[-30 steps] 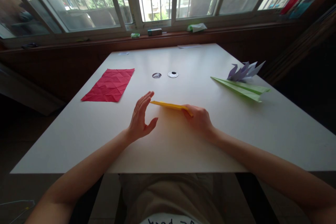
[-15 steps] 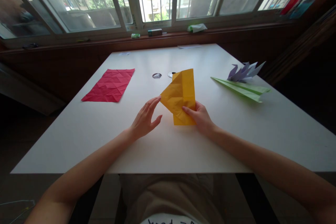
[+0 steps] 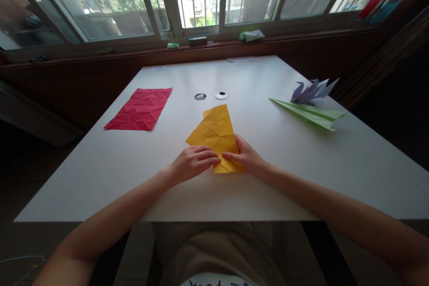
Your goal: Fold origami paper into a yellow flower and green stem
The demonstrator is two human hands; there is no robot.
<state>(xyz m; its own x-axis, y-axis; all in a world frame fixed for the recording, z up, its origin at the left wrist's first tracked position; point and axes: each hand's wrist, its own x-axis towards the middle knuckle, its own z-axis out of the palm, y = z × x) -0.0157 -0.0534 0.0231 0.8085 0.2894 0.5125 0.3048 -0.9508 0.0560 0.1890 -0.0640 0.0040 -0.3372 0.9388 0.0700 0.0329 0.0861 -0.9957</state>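
Note:
A creased yellow paper [image 3: 216,132] lies flat on the white table [image 3: 301,178] in front of me. My left hand [image 3: 192,163] rests on its near left edge with the fingers pressing down. On the near right edge, my right hand [image 3: 246,158] pinches the sheet. The fingertips of both hands almost meet over the paper's near part, which they partly hide.
A creased red sheet [image 3: 139,108] lies at the left. A green paper plane [image 3: 310,114] and a purple folded figure [image 3: 311,90] sit at the right. Two round table holes [image 3: 211,96] lie beyond the yellow paper. Small items stand on the windowsill [image 3: 197,41].
The yellow paper, held edge-on then raised upright by my right hand, now lies flat on the table. My left hand moved from beside it onto its near edge.

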